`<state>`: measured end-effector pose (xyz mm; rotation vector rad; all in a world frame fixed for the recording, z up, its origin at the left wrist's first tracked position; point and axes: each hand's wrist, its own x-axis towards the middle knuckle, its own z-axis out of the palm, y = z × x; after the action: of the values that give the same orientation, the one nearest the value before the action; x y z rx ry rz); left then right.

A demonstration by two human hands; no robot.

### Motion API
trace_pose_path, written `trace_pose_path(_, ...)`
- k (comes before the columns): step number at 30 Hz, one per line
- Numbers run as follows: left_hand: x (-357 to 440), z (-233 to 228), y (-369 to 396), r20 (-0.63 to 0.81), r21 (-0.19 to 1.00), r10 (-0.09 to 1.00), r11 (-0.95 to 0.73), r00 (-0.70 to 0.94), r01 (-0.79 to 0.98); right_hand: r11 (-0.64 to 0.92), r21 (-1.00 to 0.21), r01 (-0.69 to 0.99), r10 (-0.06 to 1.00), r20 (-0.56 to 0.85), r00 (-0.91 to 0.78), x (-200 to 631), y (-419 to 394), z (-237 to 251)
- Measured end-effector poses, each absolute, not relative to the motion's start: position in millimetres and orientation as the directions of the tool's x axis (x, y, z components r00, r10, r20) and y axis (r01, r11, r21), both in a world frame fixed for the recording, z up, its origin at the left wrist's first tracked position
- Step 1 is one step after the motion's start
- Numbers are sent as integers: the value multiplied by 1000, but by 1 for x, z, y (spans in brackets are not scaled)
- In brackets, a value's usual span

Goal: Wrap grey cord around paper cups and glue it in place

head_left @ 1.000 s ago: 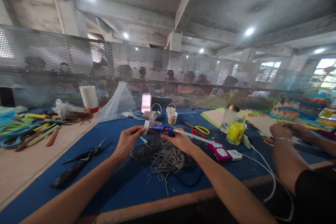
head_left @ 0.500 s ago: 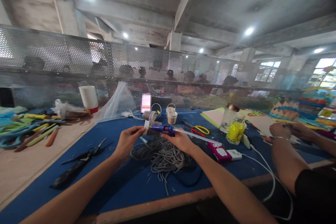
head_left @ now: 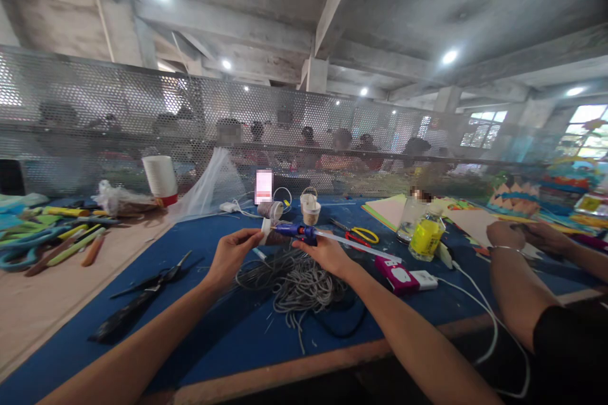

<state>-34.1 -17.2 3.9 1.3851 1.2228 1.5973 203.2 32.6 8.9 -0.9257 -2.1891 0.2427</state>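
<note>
Blue glue gun [head_left: 297, 231] in right hand [head_left: 325, 254]

1. Left hand [head_left: 231, 254]: raised above the table, fingers curled, thumb and fingertips pinched closed.
2. Right hand [head_left: 325, 254]: raised, palm down, fingers wrapped closed.
3. Forearms: both bare, extended forward, converging toward centre.

One glue gun [head_left: 297, 231], two scissors [head_left: 154, 276] [head_left: 357, 235], two bottles [head_left: 426, 234] [head_left: 411, 215]
</note>
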Motion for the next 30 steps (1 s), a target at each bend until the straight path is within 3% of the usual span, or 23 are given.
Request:
trace_pose_path(19, -32, 5, -18, 345, 938, 925, -333, -161, 98, 686, -485, 543, 722, 547, -424, 204, 36, 8)
trace_pose_path(30, -35, 1, -16, 359, 931, 920, -342, -155, 128, 684, -458, 568, 720, 550, -424, 205, 36, 11)
